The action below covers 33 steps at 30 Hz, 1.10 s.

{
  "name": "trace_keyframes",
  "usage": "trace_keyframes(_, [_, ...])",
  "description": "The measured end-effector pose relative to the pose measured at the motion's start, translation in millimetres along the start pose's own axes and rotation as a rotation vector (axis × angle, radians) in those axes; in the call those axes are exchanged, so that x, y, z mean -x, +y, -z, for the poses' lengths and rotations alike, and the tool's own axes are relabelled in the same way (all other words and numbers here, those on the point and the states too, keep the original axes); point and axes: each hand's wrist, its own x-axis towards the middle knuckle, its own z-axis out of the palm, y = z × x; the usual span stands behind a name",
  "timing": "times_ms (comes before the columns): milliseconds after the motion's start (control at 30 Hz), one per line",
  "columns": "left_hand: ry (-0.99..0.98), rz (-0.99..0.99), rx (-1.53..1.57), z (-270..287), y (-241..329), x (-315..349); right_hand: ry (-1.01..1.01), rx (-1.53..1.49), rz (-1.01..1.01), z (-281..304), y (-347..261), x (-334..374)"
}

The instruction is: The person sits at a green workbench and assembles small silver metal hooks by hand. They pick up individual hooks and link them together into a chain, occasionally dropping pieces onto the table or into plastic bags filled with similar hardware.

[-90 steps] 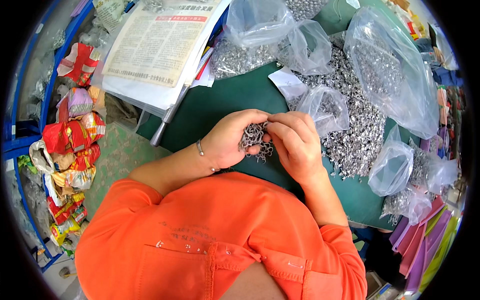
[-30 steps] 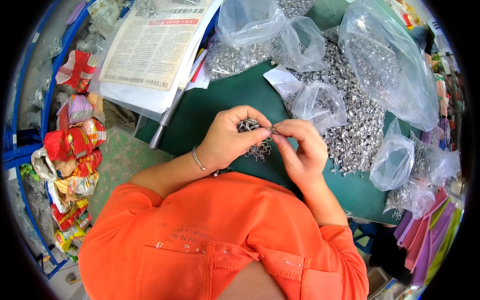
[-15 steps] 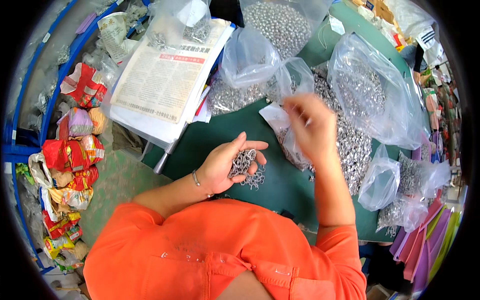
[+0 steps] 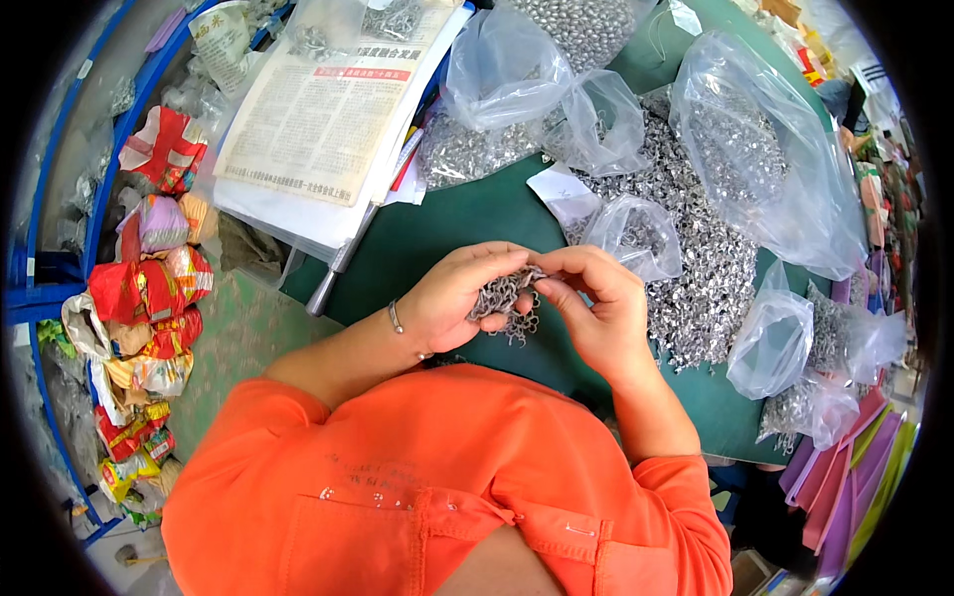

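Observation:
My left hand is curled around a bunch of small curled silver metal pieces, too fine to make out exactly. My right hand meets it over the near part of the green table. Thumb and fingers of the right hand pinch at the edge of the bunch. More such pieces show just below the left fingers. To the right of my right hand spreads a large heap of shiny metal parts. An open clear plastic bag with metal parts lies just beyond that hand.
A folded newspaper lies on papers at the left. Clear bags of metal parts stand along the back, with another large bag over the heap. Smaller bags sit at the right edge. Blue shelving is on the left.
My right hand has come down and left from above the bags to the bunch in my left hand. It now pinches at the bunch. The view has shifted slightly.

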Motion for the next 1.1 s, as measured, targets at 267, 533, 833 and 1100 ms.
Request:
trace_keyframes(267, [0.151, -0.013, -0.067, -4.6, -4.8, -1.3, 0.126, 0.192, 0.172, -3.5, 13.3, 9.8])
trace_keyframes(533, [0.112, -0.020, 0.046, -4.7, 1.1, 1.8, 0.261, -0.162, 0.066, -13.3, 17.4, 16.4])
trace_keyframes(833, [0.120, -0.012, -0.031, -6.5, -3.5, -0.2, 0.220, 0.173, 0.213, -9.0, 15.0, 14.1])
trace_keyframes(1100, [0.093, -0.013, 0.029, -1.6, -3.9, -0.3, 0.072, -0.396, -0.249, -2.5, 2.4, 16.1])
